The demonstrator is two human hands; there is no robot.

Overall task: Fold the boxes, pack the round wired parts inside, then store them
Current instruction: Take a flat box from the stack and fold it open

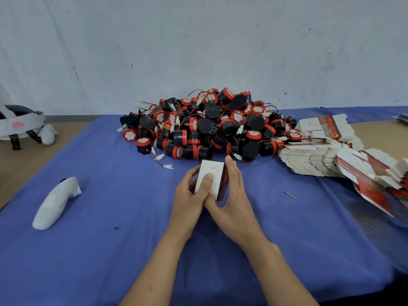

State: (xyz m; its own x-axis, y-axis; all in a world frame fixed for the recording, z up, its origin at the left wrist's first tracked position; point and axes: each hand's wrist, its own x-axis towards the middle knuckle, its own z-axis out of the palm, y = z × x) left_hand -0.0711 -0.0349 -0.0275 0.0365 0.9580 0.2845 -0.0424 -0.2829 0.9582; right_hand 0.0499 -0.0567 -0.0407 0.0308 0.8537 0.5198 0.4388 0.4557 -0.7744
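I've got the box (210, 177) mid-cloth (110, 250), just before the parts pile (207, 127). Left hand (189, 195) and right hand (231, 195) both grip it, left thumb on the white flap. Side print unreadable. Flat boxes (313, 160) crowd the right edge; open cloth on the left.

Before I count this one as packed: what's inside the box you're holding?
The box, held by the left hand and right hand, shows only its folded white end flaps, with a thumb pressing on them. The interior is hidden. The pile of round wired parts lies behind it.
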